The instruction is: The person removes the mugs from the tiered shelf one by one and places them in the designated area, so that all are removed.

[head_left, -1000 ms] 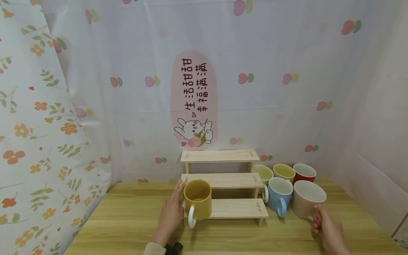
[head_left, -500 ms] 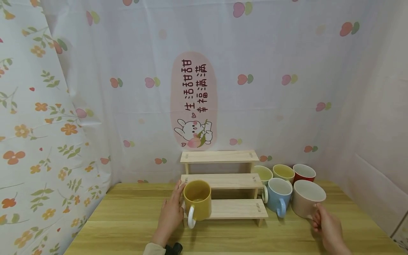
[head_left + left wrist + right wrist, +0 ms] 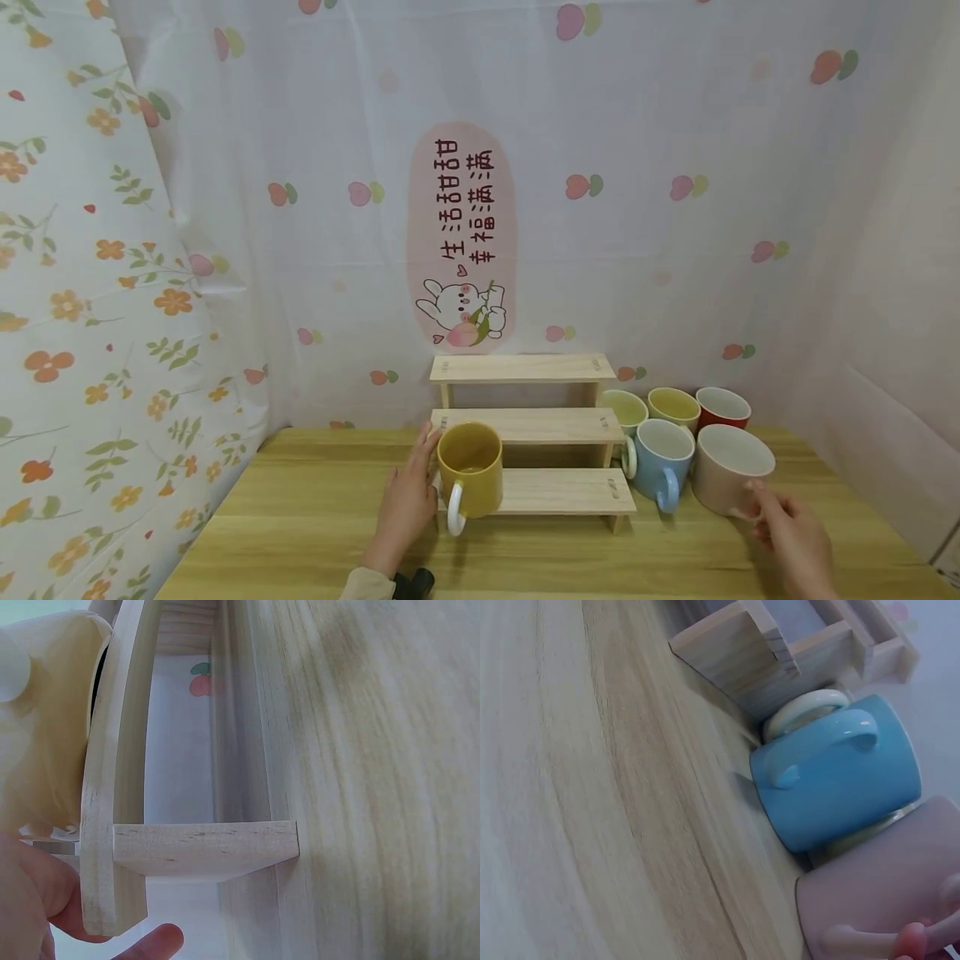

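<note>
In the head view a mustard-yellow mug with a white handle stands upright on the bottom tier of the small wooden three-step shelf, at its left end. My left hand rests against the shelf's left side, fingers fairly straight beside the mug. The left wrist view shows fingers at the board's end. On the right, my right hand holds the handle of a pale pink mug with its fingertips. That mug sits upright on the table, next to a light-blue mug.
Behind these two stand a pale green mug, a yellow-rimmed mug and a red mug. The shelf stands on a wooden table, close to a patterned curtain. A black object lies near my left wrist.
My right hand has drawn slightly right, its fingers looser on the pink mug's handle. The head view has shifted slightly; mugs and left hand keep their places.
</note>
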The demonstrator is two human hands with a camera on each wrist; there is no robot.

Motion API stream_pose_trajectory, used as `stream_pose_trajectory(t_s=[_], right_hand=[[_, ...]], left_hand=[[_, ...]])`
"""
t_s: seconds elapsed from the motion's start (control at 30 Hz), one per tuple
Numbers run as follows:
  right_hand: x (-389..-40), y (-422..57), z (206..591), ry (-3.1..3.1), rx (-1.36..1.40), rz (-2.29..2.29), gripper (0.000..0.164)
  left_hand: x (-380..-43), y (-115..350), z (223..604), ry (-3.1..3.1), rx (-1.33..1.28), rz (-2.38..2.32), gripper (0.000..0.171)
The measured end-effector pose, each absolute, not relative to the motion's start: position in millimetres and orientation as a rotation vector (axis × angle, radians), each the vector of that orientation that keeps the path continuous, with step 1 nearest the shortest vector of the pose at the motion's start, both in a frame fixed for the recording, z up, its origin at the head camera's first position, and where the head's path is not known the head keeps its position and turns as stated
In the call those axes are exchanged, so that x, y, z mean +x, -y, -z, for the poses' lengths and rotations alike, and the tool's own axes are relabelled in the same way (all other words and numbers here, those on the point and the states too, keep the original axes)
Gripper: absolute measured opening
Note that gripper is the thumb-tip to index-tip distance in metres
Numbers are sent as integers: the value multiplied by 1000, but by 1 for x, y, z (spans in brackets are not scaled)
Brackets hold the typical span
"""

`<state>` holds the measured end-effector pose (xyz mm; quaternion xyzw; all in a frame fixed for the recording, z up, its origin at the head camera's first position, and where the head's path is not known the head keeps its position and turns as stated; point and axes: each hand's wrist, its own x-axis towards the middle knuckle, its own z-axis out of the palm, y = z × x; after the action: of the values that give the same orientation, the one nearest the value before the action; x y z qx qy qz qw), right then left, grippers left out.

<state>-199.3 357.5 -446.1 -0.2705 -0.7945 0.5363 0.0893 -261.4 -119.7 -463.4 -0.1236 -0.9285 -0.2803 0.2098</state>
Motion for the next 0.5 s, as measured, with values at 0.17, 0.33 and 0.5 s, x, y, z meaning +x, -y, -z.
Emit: stream_pose_trajectory(t_s=[0.17,0.33,0.5], right_hand=[[-196,-359,441,2407,-789,-1506,69],[-189,-360,438,2443,-858,-1351,65],[-182,-356,435,2384,-860,-1344,51]], left_hand=[[-262,118,462,2567,-340,760,80],[-262,118,462,2568,-345,775,81],[-262,118,462,2580,-341,793,82]])
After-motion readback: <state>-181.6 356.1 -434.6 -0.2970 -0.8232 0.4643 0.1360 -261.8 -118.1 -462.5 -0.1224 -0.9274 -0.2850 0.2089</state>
